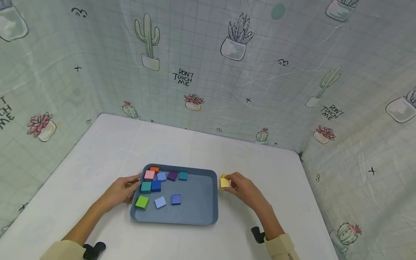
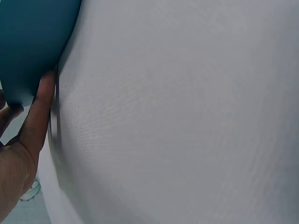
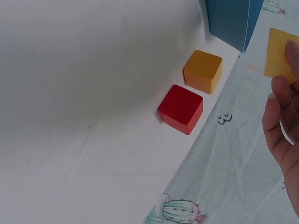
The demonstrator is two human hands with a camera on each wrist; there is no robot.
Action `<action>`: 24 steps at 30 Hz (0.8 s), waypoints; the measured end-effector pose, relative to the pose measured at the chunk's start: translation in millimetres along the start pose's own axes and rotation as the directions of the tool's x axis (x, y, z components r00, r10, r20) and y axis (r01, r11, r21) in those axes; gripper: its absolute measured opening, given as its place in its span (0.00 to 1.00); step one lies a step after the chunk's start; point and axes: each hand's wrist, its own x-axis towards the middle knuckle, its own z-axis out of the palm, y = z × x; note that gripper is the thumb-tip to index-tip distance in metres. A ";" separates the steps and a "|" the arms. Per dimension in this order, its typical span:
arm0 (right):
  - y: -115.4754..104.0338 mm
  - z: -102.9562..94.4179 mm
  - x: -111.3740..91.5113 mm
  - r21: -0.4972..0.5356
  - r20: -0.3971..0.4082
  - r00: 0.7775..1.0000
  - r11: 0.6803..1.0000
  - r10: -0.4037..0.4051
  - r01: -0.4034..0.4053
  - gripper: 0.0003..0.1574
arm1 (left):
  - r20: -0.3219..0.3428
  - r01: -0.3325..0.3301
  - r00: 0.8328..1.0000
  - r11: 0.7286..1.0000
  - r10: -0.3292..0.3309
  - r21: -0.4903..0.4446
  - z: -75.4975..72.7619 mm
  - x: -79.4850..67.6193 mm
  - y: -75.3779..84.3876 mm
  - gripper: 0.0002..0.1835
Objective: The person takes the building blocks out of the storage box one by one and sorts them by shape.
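Note:
A blue-grey tray [image 1: 198, 196] lies on the white table, seen whole in the head view. My left hand [image 1: 121, 191] grips its left edge, thumb at the rim; the left wrist view shows a finger [image 2: 39, 112] along the tray's outer wall [image 2: 37, 46]. Just right of the tray, my right hand [image 1: 245, 191] pinches a yellow cube [image 1: 224, 183] between thumb and fingers. The right wrist view shows that held yellow cube [image 3: 278, 53] apart from another yellow cube [image 3: 203, 70] and a red cube [image 3: 181, 108] on the table. My right hand mostly hides those two in the head view.
In the tray lie several cubes, among them a lime green cube [image 1: 142, 202], a pink cube [image 1: 149, 175], an orange cube [image 1: 154, 169], a purple cube [image 1: 172, 175] and a dark blue cube [image 1: 156, 186]. A cactus-print cloth [image 1: 208, 79] stands around the table [image 1: 260, 159].

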 end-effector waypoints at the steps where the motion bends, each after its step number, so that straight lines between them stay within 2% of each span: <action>1: 0.6 -0.1 0.2 -0.002 -0.002 1.000 1.000 0.010 -0.010 0.24 | 0.000 0.003 1.000 1.000 -0.003 0.000 -0.3 0.0 0.1 0.32; 9: 8.5 0.7 -0.5 0.004 0.016 0.997 0.997 0.072 -0.072 0.26 | 0.002 0.024 1.000 0.999 -0.024 -0.031 -0.1 0.1 -0.1 0.32; 18: 15.8 -3.1 -3.2 -0.018 -0.010 0.993 0.993 0.114 -0.114 0.27 | 0.007 0.002 1.000 0.999 -0.002 -0.038 -0.4 0.8 -1.0 0.33; 24: 21.0 -4.7 -4.4 -0.024 -0.037 0.991 0.991 0.129 -0.130 0.27 | 0.002 0.012 1.000 1.000 -0.012 -0.020 0.6 0.5 -1.2 0.33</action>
